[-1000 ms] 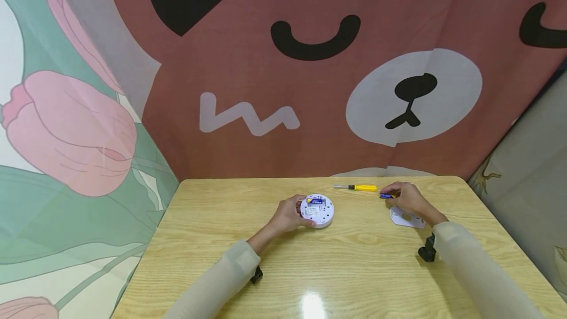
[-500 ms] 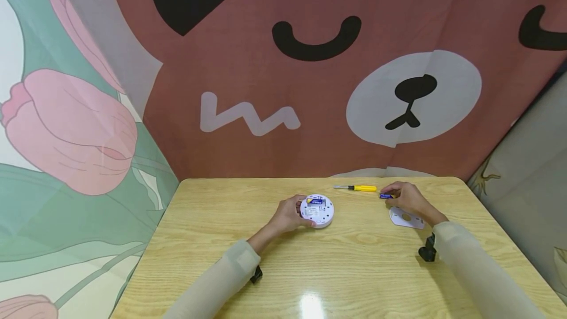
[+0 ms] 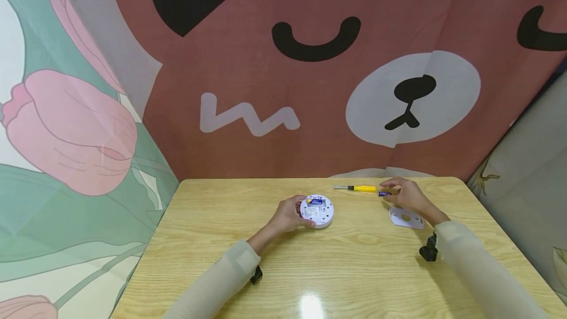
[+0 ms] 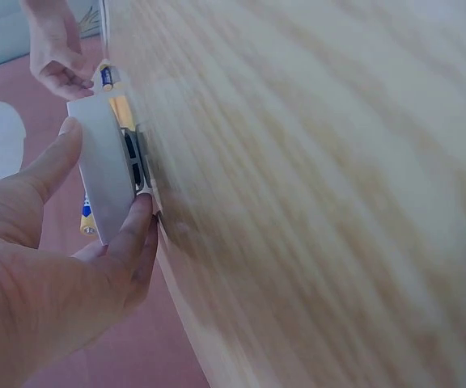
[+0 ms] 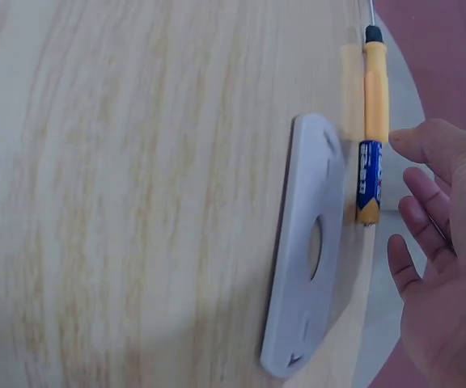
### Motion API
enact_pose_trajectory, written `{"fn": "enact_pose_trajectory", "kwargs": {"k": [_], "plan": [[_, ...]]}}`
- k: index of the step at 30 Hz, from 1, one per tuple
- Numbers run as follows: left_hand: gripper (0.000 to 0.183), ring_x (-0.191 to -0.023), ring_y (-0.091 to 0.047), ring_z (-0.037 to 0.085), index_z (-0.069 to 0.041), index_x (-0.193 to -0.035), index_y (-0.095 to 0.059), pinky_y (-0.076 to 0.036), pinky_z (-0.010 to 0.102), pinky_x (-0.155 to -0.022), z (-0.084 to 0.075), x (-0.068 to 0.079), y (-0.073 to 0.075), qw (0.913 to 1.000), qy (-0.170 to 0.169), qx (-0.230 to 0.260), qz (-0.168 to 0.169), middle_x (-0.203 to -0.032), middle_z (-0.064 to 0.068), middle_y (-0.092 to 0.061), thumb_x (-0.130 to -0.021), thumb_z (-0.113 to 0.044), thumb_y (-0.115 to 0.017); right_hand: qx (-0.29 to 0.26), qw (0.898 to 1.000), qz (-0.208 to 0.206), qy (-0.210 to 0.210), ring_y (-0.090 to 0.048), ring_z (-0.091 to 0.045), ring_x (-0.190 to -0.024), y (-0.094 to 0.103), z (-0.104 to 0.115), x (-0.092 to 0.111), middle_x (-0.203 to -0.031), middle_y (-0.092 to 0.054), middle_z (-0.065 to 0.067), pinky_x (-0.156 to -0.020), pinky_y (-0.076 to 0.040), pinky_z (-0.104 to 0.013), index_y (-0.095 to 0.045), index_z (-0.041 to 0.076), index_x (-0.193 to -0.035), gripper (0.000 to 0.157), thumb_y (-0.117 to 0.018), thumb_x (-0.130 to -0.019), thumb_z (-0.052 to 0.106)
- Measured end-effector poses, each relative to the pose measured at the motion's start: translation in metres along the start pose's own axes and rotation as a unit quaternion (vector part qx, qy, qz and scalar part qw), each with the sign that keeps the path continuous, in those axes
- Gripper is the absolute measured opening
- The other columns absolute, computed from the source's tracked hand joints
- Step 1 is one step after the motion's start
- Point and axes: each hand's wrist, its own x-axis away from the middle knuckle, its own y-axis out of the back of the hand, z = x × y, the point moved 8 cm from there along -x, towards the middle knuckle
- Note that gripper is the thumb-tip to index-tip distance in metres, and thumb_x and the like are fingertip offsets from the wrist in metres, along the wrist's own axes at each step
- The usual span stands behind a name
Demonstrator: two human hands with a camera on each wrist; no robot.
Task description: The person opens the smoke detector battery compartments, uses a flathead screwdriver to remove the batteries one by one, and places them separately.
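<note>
My left hand point(image 3: 287, 216) grips a round white smoke detector point(image 3: 322, 217) by its edge, thumb on one side and fingers on the other. Its back faces up and bears a blue and yellow battery point(image 3: 315, 201) in the battery compartment. In the left wrist view the detector point(image 4: 103, 174) appears edge-on, vents toward the table. A second battery point(image 5: 370, 182) lies on the table by the screwdriver's handle end. Beside it, my right hand point(image 5: 451, 218) has its fingers loosely bent and apart from the battery.
A yellow-handled screwdriver point(image 3: 364, 188) lies near the table's back edge, left of my right hand. A white mounting plate point(image 5: 298, 250) with a round hole lies flat under my right wrist. Behind the wooden table point(image 3: 283, 265) hangs a printed curtain point(image 3: 248, 156).
My right fingers have loosened from the second battery and lifted slightly; it has shifted a little toward the screwdriver. My left hand and the smoke detector have stayed in place.
</note>
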Motion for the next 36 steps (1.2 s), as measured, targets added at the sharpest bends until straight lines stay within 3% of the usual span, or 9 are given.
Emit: {"fn": "enact_pose_trajectory", "kwargs": {"k": [17, 24, 36], "plan": [[0.088, -0.103, -0.065, 0.017, 0.002, -0.143, -0.061, -0.056, 0.035, -0.095, -0.001, 0.001, 0.001, 0.9999, 0.008, 0.008, 0.001, -0.124, 0.014, -0.074, -0.07, -0.022, -0.102, -0.008, 0.993, -0.015, 0.117, -0.068, -0.043, -0.108, -0.007, 0.053, -0.009, -0.124, -0.071, -0.023, -0.086, -0.059, -0.058, -0.071, -0.002, -0.13, 0.044, -0.085, -0.089, 0.006], [0.088, -0.103, -0.065, 0.016, 0.001, -0.144, -0.06, -0.056, 0.033, -0.094, 0.0, 0.002, 0.001, 0.9996, 0.015, 0.022, 0.004, -0.124, 0.013, -0.074, -0.07, -0.021, -0.102, -0.022, 0.99, -0.021, 0.136, -0.068, -0.042, -0.104, -0.015, 0.074, -0.013, -0.12, -0.073, -0.019, -0.082, -0.06, -0.056, -0.074, -0.002, -0.126, 0.041, -0.086, -0.088, 0.005], [0.086, -0.105, -0.07, 0.02, 0.004, -0.141, -0.061, -0.057, 0.033, -0.095, -0.005, 0.003, 0.002, 0.9997, -0.004, 0.025, -0.004, -0.122, 0.015, -0.075, -0.069, -0.018, -0.102, -0.023, 0.985, -0.007, 0.172, -0.07, -0.043, -0.103, -0.03, 0.107, -0.014, -0.122, -0.073, -0.019, -0.086, -0.059, -0.06, -0.074, -0.003, -0.123, 0.041, -0.087, -0.084, -0.001]]}}
